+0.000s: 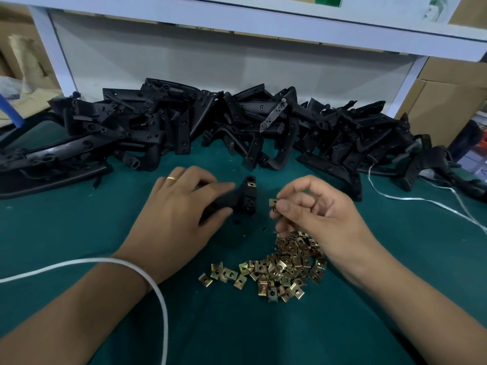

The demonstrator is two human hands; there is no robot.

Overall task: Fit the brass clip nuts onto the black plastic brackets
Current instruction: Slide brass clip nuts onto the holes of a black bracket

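Note:
My left hand (181, 209) grips a black plastic bracket (245, 197) on the green table; one brass clip nut sits on the bracket's upper end. Just to the right of it, my right hand (316, 209) pinches a single brass clip nut (273, 202) between thumb and fingers, a short gap from the bracket. A loose heap of several brass clip nuts (279, 267) lies below my right hand. Part of the bracket is hidden under my left palm.
A long pile of black plastic brackets (210, 125) runs across the back of the green table (237, 325). A white cord (158, 293) loops over my left forearm. White strapping (421, 198) trails at right. A white shelf frame (263, 22) stands behind.

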